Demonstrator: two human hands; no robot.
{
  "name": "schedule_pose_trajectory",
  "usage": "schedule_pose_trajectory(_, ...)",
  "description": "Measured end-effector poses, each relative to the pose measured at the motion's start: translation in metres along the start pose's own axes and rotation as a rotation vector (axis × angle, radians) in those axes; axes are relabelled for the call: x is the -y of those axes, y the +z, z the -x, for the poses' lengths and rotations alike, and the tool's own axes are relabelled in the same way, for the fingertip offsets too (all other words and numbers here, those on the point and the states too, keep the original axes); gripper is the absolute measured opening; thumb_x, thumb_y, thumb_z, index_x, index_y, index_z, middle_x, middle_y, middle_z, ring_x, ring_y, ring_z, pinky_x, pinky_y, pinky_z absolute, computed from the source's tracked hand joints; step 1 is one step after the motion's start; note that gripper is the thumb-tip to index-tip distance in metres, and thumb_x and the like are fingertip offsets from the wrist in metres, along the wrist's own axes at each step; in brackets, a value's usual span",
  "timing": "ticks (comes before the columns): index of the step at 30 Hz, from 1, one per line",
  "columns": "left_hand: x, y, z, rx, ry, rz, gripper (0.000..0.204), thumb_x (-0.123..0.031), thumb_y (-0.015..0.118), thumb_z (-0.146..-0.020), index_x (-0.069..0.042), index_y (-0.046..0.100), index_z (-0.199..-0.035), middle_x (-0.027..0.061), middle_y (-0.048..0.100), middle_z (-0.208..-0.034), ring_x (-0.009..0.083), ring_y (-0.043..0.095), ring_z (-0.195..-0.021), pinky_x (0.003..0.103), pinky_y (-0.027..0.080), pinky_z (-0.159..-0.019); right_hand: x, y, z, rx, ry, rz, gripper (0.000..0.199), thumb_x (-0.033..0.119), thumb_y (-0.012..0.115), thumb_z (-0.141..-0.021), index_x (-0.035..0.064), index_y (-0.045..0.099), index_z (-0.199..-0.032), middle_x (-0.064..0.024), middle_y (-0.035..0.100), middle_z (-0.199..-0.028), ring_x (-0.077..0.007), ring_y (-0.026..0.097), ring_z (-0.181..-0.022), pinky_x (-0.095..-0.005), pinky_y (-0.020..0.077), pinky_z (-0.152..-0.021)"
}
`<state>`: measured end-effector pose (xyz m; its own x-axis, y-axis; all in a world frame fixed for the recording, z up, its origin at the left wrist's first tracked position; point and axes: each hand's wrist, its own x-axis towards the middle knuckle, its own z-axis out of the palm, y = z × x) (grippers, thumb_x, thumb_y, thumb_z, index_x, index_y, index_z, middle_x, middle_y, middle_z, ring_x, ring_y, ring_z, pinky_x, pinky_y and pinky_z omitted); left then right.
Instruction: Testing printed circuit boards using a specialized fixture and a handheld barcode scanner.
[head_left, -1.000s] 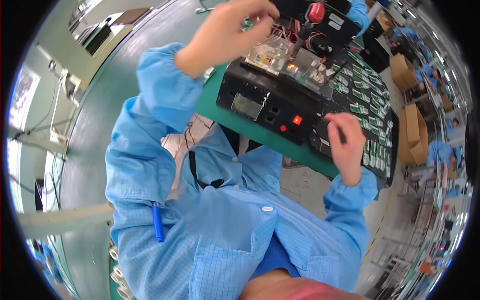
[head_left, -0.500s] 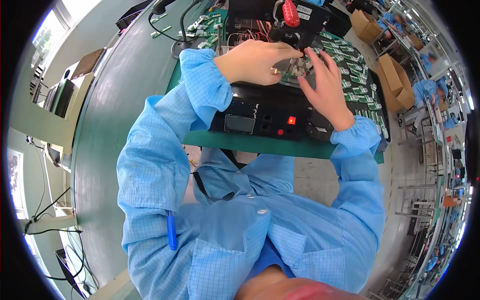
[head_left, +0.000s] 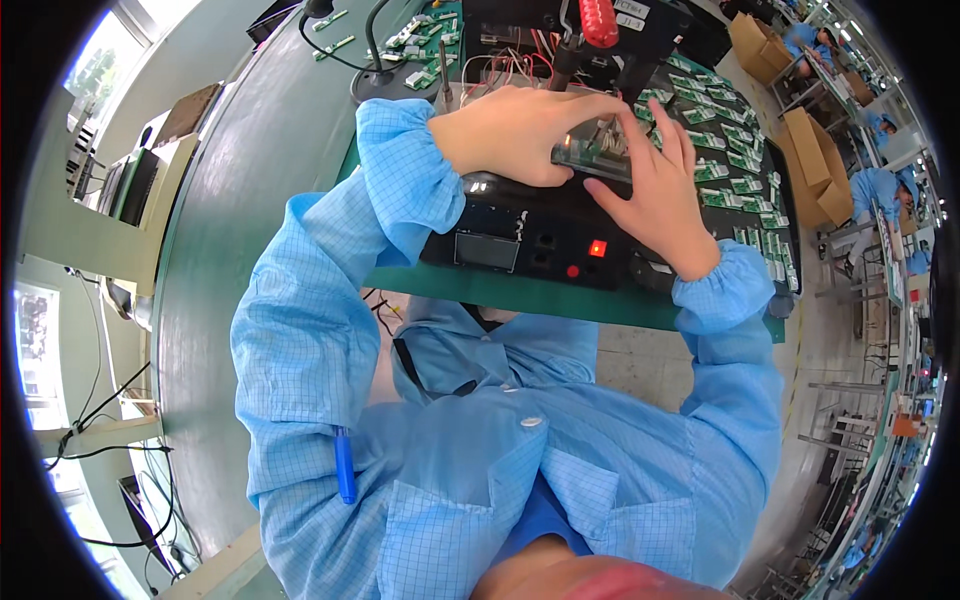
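In front of me stands a black test fixture (head_left: 480, 210) with a small grey display and a lit red button (head_left: 597, 248). My left hand (head_left: 525, 132) reaches across a clear plate (head_left: 590, 155) on its top, index finger stretched out and thumb apart; its other fingers are mostly hidden. From the right, my right hand (head_left: 655, 195) hovers at the same plate with thumb and fingers spread. The fingertips of both hands come close together there. Small metal parts show under the plate, too unclear to name. Above them is a red-handled clamp (head_left: 598, 22).
Green circuit boards (head_left: 715, 140) lie in rows on a black mat at the right, and more boards (head_left: 420, 38) lie at the back left. Thin wires run behind my left hand. Cardboard boxes (head_left: 820, 165) and people at benches are farther right.
The view has shifted slightly, so the fixture sits a little lower and to the right. My right hand's thumb has drawn back toward the plate's near edge.
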<state>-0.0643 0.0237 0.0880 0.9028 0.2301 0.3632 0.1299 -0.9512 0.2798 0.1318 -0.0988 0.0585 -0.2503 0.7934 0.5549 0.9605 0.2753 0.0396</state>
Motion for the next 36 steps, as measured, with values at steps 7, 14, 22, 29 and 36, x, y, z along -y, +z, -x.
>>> schedule_pose_trajectory(7, -0.002, -0.002, -0.002, 0.027, -0.020, 0.020, 0.082, -0.016, 0.072, -0.069, -0.021, 0.037, -0.144, 0.0179, 0.065, -0.111, 0.0394, 0.065, -0.097, 0.046, 0.053, -0.084, -0.005, -0.002, -0.003, -0.048, -0.035, 0.012, 0.087, 0.035, 0.077, -0.076, 0.0004, 0.036, -0.145, -0.0158, 0.063, -0.119, -0.0388, 0.032, -0.138, -0.0538, 0.0222, -0.111)
schedule_pose_trajectory(14, 0.000, 0.000, -0.004, 0.028, -0.020, 0.033, 0.082, -0.016, 0.072, -0.069, -0.021, 0.037, -0.144, 0.0165, 0.065, -0.111, 0.0389, 0.064, -0.098, 0.045, 0.053, -0.084, -0.006, -0.008, -0.011, 0.022, -0.028, 0.002, 0.078, 0.031, 0.075, -0.077, 0.0005, 0.041, -0.141, -0.0168, 0.067, -0.109, -0.0396, 0.035, -0.136, -0.0516, 0.0266, -0.108)
schedule_pose_trajectory(22, -0.005, -0.007, 0.001, 0.071, -0.064, 0.011, 0.072, -0.014, 0.073, -0.071, -0.020, 0.040, -0.135, 0.0179, 0.066, -0.107, 0.0398, 0.065, -0.093, 0.048, 0.053, -0.078, -0.003, -0.009, -0.012, -0.022, -0.054, -0.077, 0.082, 0.026, 0.078, -0.074, 0.0008, 0.040, -0.142, -0.0172, 0.065, -0.108, -0.0399, 0.033, -0.138, -0.0517, 0.0287, -0.106)
schedule_pose_trajectory(29, -0.007, -0.010, 0.001, 0.086, -0.065, 0.049, 0.066, -0.015, 0.073, -0.072, -0.020, 0.040, -0.129, 0.0184, 0.066, -0.102, 0.0418, 0.065, -0.090, 0.048, 0.053, -0.076, -0.007, -0.009, -0.010, 0.026, -0.035, -0.069, 0.090, 0.028, 0.078, -0.074, 0.0056, 0.032, -0.148, -0.0130, 0.061, -0.126, -0.0394, 0.025, -0.143, -0.0520, 0.0237, -0.110)
schedule_pose_trajectory(36, -0.006, -0.011, 0.000, 0.117, -0.082, 0.046, 0.065, -0.016, 0.073, -0.072, -0.020, 0.041, -0.129, 0.0183, 0.066, -0.104, 0.0410, 0.065, -0.091, 0.049, 0.053, -0.077, -0.007, -0.007, -0.008, 0.067, -0.013, -0.083, 0.090, 0.027, 0.077, -0.074, 0.0055, 0.032, -0.148, -0.0136, 0.065, -0.118, -0.0385, 0.024, -0.144, -0.0510, 0.0228, -0.111)
